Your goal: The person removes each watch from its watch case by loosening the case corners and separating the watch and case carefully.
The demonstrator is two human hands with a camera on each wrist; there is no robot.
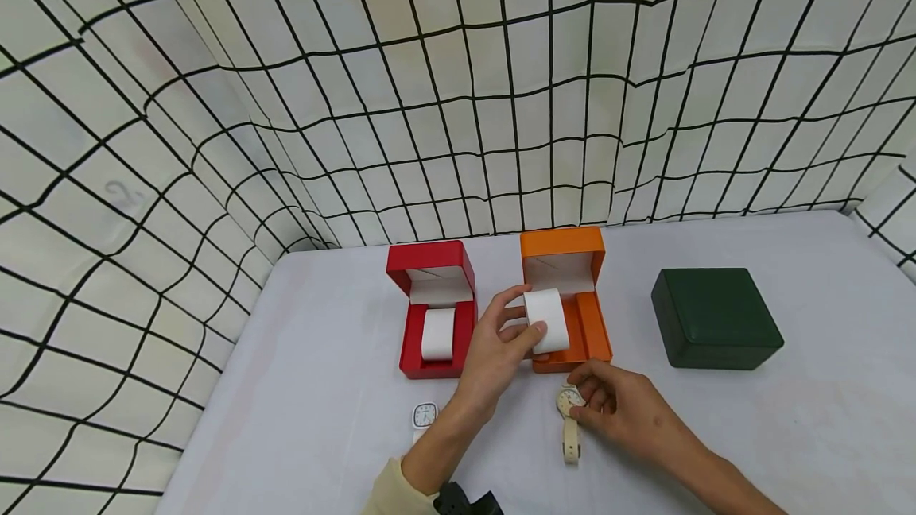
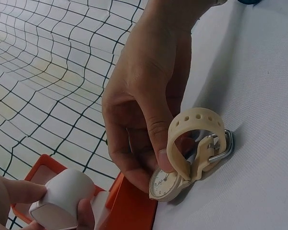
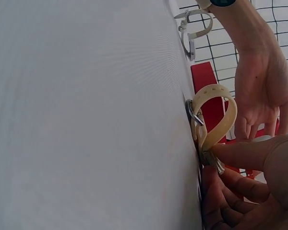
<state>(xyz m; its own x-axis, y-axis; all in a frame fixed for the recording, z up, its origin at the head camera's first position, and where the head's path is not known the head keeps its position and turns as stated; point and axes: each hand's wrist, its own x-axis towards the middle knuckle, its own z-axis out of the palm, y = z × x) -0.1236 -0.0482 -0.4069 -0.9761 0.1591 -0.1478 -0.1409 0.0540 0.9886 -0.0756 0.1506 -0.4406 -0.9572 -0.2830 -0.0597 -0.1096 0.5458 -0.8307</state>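
Observation:
My left hand (image 1: 495, 352) pinches a white watch cushion (image 1: 546, 315) between thumb and fingers, over the front of an open orange watch box (image 1: 592, 323). Just in front of that box, my right hand (image 1: 633, 412) pinches a cream wristwatch (image 1: 570, 427) by its round dial case. The watch's strap (image 2: 198, 118) is buckled into a loop in the left wrist view, and its dial faces the boxes. In the right wrist view, thumb and fingers hide part of the watch case (image 3: 216, 162).
Left of the orange box stands an open red watch box (image 1: 413, 340) with a white cushion (image 1: 438, 334) inside. A closed dark green box (image 1: 716, 316) sits to the right. A white square-faced watch (image 1: 425, 416) is partly hidden by my left forearm. Black netting (image 1: 465, 94) rises behind the white-covered table (image 1: 315, 372).

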